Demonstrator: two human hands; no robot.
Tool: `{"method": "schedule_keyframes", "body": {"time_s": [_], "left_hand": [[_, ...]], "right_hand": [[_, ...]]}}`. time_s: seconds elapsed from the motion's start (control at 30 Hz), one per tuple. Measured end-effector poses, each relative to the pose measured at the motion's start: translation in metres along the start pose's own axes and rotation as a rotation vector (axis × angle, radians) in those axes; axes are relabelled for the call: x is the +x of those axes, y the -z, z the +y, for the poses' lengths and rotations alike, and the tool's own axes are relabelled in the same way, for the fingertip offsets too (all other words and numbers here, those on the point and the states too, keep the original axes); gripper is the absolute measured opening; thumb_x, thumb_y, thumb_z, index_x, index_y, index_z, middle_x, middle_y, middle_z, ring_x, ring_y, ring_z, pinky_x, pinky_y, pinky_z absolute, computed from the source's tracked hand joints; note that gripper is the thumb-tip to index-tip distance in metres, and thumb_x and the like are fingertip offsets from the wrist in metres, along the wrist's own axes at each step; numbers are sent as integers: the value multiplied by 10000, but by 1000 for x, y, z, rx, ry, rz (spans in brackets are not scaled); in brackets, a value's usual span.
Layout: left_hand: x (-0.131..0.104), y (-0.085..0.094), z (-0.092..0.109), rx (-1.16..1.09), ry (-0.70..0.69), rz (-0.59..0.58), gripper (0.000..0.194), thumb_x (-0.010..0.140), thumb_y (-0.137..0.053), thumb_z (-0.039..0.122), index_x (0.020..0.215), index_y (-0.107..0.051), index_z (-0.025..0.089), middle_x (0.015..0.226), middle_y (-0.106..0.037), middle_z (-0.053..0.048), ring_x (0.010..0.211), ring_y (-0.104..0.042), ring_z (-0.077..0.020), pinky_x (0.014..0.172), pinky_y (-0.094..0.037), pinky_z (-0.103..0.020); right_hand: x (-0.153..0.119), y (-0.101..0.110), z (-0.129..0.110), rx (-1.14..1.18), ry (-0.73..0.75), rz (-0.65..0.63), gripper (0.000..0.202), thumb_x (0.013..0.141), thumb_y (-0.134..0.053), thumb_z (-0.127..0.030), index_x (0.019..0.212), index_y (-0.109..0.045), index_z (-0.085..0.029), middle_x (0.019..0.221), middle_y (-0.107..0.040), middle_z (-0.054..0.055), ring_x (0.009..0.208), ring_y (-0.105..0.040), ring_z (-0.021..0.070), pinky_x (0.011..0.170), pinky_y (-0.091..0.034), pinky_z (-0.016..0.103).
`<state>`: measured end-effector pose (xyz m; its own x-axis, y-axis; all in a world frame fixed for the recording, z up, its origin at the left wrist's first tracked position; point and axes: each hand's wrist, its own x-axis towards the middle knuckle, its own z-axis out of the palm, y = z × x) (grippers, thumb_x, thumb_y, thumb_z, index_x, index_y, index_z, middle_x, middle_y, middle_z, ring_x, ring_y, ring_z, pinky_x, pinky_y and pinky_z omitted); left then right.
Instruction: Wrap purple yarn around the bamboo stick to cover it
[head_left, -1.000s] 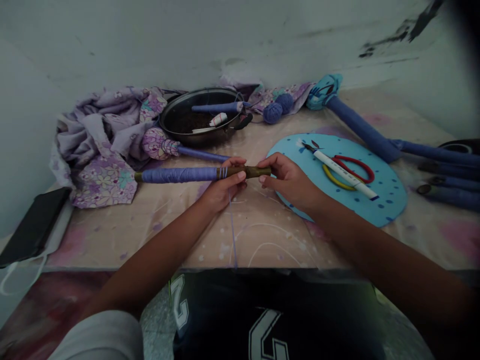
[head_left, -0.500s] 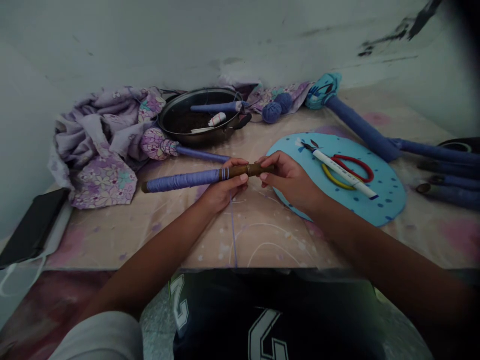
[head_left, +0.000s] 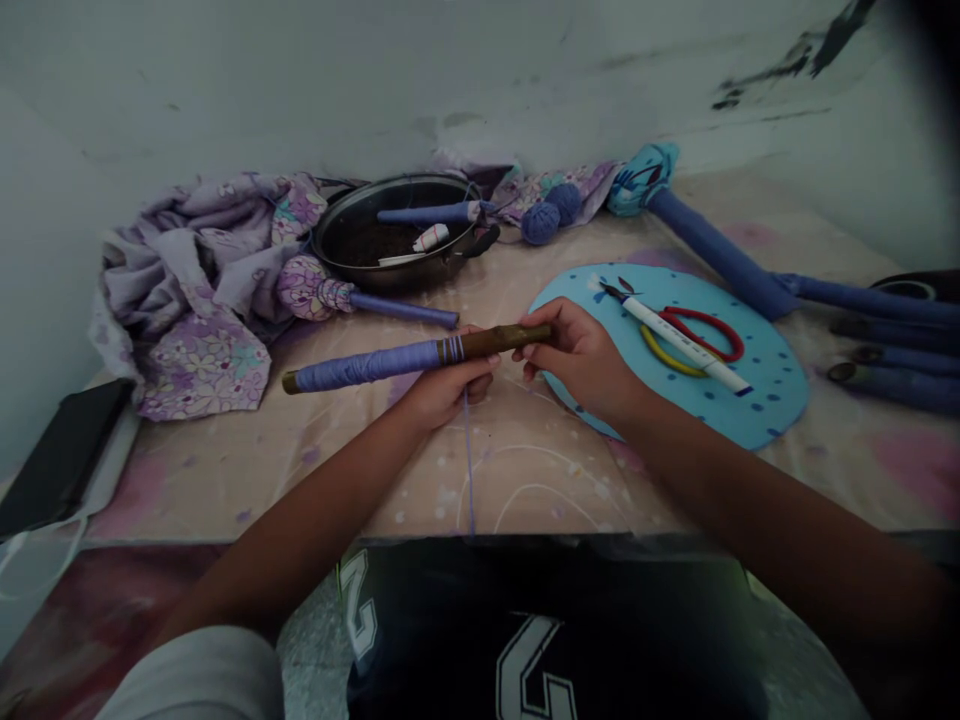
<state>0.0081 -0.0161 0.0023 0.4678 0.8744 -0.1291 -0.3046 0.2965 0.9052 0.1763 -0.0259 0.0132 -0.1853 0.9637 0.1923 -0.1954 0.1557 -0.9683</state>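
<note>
A brown wooden stick [head_left: 487, 343] lies nearly level across both my hands, its left part wound with blue-purple yarn [head_left: 367, 367]. My left hand [head_left: 450, 388] is closed around the stick's middle, at the right end of the winding, its thumb along the underside and fingertips showing behind. From beneath this hand a single yarn strand [head_left: 469, 460] runs down to the table's front edge. At the bare right end, the thumb and fingers of my right hand [head_left: 581, 355] pinch the stick.
Behind are a dark pan [head_left: 360, 262] holding a wrapped stick, yarn balls [head_left: 541, 222] and floral cloth [head_left: 202, 370]. To the right, a blue dotted mat [head_left: 772, 400] carries a white marker [head_left: 690, 340] and red-yellow-handled scissors [head_left: 712, 330]. A phone [head_left: 64, 455] lies left.
The stick has turned about its length and its right end has risen slightly. My left thumb has slid from the stick's front to its underside.
</note>
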Motion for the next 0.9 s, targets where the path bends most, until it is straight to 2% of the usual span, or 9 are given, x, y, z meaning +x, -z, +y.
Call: {"method": "schedule_keyframes", "body": {"time_s": [0.07, 0.17, 0.3, 0.5, 0.63, 0.7, 0.77, 0.83, 0.9], "left_hand": [[-1, -1, 0, 11, 26, 22, 231, 646, -697, 237, 712, -482, 180, 459, -279, 107, 345, -219, -15, 356, -131, -169], [-1, -1, 1, 23, 58, 3, 203, 661, -672, 253, 689, -491, 166, 459, -248, 105, 342, -194, -10, 355, -105, -173], [1, -1, 1, 16, 80, -28, 175, 689, -624, 234, 726, -463, 177, 471, -264, 103, 336, -200, -16, 351, -106, -169], [0, -4, 0, 24, 36, -13, 306, 720, -660, 386, 770, -428, 193, 479, -260, 115, 346, -203, -23, 347, -124, -158], [-2, -5, 0, 13, -20, -12, 463, 629, -715, 539, 763, -448, 186, 472, -219, 126, 350, -196, -18, 347, -142, -159], [-2, -5, -1, -1, -35, 7, 484, 619, -705, 571, 742, -435, 188, 465, -214, 128, 345, -195, -17, 345, -145, -160], [-1, -5, -2, 2, -38, 3, 489, 611, -710, 573, 750, -446, 185, 461, -221, 130, 341, -200, -15, 343, -142, -162], [0, -4, -4, 23, -43, -10, 489, 599, -730, 550, 781, -477, 175, 459, -251, 129, 342, -216, -13, 343, -147, -165], [1, -4, -5, 44, -56, -15, 482, 600, -742, 527, 800, -501, 161, 460, -293, 124, 343, -229, -10, 344, -154, -170]], "right_hand": [[-1, 1, -4, 13, -75, -18, 198, 743, -657, -281, 848, -495, -238, 768, -594, -14, 664, -595, 131, 545, -513, 274], [-3, 2, -11, 11, -233, -54, 230, 840, -546, -447, 824, -452, -238, 648, -612, -10, 524, -583, 134, 434, -451, 248], [-3, 1, -12, 12, -317, -81, 216, 820, -589, -397, 850, -456, -230, 567, -597, -24, 445, -537, 112, 379, -385, 205], [-1, -3, 8, -95, -52, 82, 255, 731, -668, -331, 876, -494, -215, 802, -589, -4, 633, -580, 115, 507, -526, 254], [-6, -4, 12, -326, 76, 87, 194, 751, -654, -310, 832, -505, -216, 946, -574, 12, 644, -551, 100, 527, -522, 247], [-8, -5, 7, -327, 80, 65, 207, 766, -650, -349, 855, -514, -220, 931, -577, 15, 685, -572, 114, 543, -517, 242], [-7, -5, 0, -218, -22, 43, 255, 805, -593, -447, 905, -502, -231, 840, -586, 11, 662, -594, 128, 507, -503, 240], [-5, -4, -5, -93, -214, 14, 304, 846, -501, -519, 934, -487, -228, 711, -588, 4, 555, -585, 131, 430, -460, 232], [-2, -2, -6, -35, -370, -25, 297, 867, -472, -499, 880, -494, -203, 629, -580, 8, 465, -542, 118, 382, -406, 221]]}}
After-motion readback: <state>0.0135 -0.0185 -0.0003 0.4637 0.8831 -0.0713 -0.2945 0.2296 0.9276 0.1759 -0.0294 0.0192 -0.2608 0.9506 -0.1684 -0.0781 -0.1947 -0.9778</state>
